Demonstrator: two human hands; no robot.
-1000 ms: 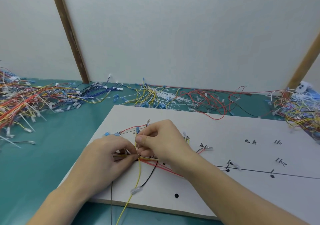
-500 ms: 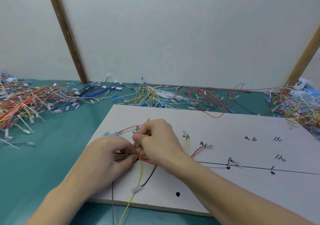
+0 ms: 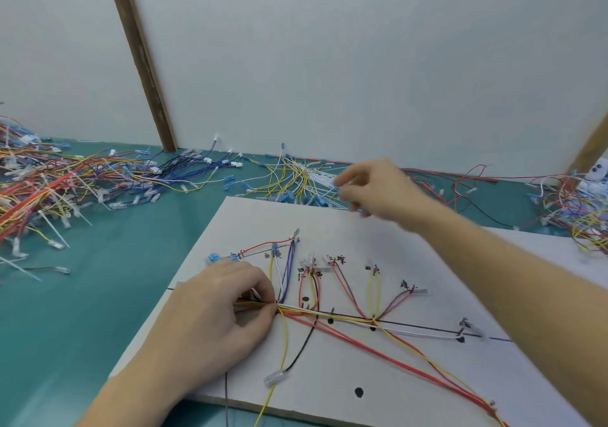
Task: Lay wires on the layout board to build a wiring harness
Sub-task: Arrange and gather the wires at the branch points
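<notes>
The white layout board (image 3: 411, 380) lies on the green table, marked with a black line, dots and labels. Red, yellow, black, blue and white wires branch across it as a bundle of laid wires (image 3: 332, 314). My left hand (image 3: 223, 314) pinches that bundle at its left end, on the board's left part. My right hand (image 3: 378, 186) is blurred beyond the board's far edge, over a pile of yellow and white wires (image 3: 296, 179). Its fingers are loosely curled; whether they hold a wire is unclear.
A big heap of mixed wires (image 3: 42, 189) fills the table's left side, with blue wires (image 3: 197, 170) beside it. Red wires (image 3: 460, 183) run along the back wall, and another tangle (image 3: 579, 209) sits at the far right. A wooden post (image 3: 141, 61) leans against the wall.
My right hand has left the bundle and swung up and right to the wire pile behind the board. The left hand stays pinching the bundle. The laid branches are now uncovered.
</notes>
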